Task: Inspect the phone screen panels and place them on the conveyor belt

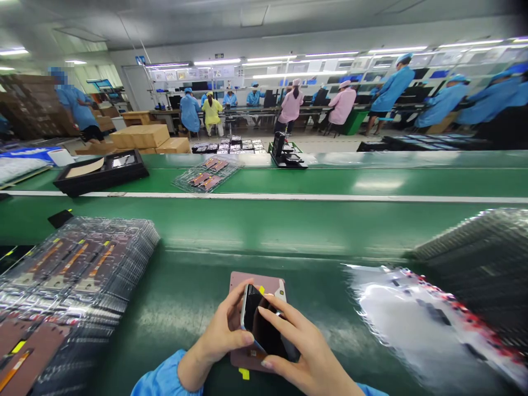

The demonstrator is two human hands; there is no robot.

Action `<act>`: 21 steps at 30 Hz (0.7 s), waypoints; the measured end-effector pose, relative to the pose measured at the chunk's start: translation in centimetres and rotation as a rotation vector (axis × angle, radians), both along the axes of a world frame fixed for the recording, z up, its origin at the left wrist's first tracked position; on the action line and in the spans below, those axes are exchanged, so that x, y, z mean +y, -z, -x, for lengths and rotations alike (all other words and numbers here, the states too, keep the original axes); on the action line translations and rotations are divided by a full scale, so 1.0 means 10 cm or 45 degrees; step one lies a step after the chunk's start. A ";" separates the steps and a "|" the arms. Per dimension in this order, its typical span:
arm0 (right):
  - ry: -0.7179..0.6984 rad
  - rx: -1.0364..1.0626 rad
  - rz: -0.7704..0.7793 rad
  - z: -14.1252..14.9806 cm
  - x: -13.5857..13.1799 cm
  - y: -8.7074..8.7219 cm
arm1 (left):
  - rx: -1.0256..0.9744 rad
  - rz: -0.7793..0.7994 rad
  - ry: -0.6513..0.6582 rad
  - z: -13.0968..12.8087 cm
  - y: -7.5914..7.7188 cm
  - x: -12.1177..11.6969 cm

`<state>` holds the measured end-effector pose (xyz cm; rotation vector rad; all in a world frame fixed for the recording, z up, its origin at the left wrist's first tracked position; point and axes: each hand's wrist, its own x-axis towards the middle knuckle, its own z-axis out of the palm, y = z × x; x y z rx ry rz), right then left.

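A phone-like device with a glossy black face and a silver edge [260, 324] is tilted between my two hands. My left hand [218, 333] is closed on its left edge, thumb at the lower corner and fingers at the top. My right hand [307, 349] grips its right side, with the fingers over the dark face and the thumb low. Beneath it a flat brownish-pink panel [240, 358] lies on the green bench, partly covered by the device and my hands. A yellow tab [244, 374] sticks out at its bottom edge.
At left stand stacked clear trays [136, 247] with similar brownish panels. A blurred white sheet or bag [396, 319] and another tray stack [478, 258] are at right. Beyond the white strip [289, 197] sit a black tray [103, 173] and a clear tray [208, 175]. Several people work behind.
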<state>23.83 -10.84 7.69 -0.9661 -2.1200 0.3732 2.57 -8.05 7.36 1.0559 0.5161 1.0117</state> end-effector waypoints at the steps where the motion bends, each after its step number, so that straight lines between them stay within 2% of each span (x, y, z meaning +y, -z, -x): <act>1: 0.000 0.004 -0.008 0.00 0.00 0.00 | 0.003 -0.002 0.004 0.00 0.00 0.00; 10: -0.003 -0.030 -0.046 0.02 -0.02 -0.01 | 0.074 -0.053 0.017 0.01 0.03 -0.01; 21: 0.004 -0.079 -0.156 0.03 -0.04 -0.06 | 0.166 -0.057 0.073 0.04 -0.05 -0.02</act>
